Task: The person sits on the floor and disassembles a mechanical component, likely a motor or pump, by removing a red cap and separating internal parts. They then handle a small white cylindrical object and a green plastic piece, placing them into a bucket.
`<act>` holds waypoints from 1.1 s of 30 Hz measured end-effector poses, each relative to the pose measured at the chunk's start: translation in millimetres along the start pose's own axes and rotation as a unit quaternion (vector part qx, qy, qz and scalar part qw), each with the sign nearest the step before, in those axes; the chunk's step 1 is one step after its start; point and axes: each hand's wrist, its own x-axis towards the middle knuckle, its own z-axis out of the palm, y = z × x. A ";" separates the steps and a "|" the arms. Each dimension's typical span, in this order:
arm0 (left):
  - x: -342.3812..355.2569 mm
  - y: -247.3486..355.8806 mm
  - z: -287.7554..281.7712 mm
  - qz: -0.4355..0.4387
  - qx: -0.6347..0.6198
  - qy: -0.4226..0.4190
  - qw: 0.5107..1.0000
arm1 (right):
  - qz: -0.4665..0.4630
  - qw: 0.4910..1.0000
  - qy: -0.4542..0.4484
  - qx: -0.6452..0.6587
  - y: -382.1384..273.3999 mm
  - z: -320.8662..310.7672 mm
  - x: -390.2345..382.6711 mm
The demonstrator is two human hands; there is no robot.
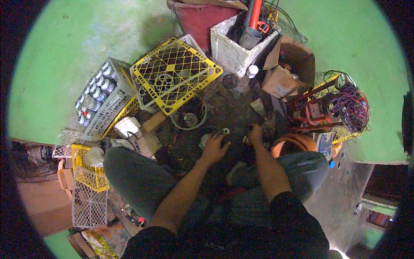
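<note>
My left hand reaches down to the dark, dirty ground between my knees, its thumb held apart from its fingers. At its fingertips is a small pale ring-shaped piece; whether they touch is unclear. A whitish scrap lies against the left side of this hand. My right hand is a little to the right, its fingers curled and partly lost in shadow. A small yellowish thing shows beside it, too dim to name. Ahead of my left hand stands a round tub with something inside.
A yellow crate and a grey crate of spray cans stand to the left. Ahead are a white foam box and a white bottle. Rightward are a cardboard box, bundled wires and an orange pot.
</note>
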 end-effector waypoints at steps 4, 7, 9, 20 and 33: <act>-0.4 -3.3 -4.2 -0.009 -0.032 0.023 0.999 | 0.078 0.987 -0.001 0.138 -64.7 -21.3 -7.0; 7.8 -2.0 4.0 0.006 -0.099 0.062 0.993 | 0.064 0.941 -0.157 0.294 -86.0 -58.7 6.1; 3.0 -9.1 -1.3 -0.014 -0.139 0.080 0.987 | -0.003 0.951 -0.164 0.263 -142.1 -83.1 -4.9; -40.9 48.7 -68.9 0.026 -0.280 0.119 0.952 | -0.100 0.951 -0.151 0.250 -241.3 -186.0 -94.6; -61.2 30.0 -82.2 0.095 -0.261 0.192 0.941 | -0.096 0.960 -0.052 0.259 -245.7 -140.4 -126.8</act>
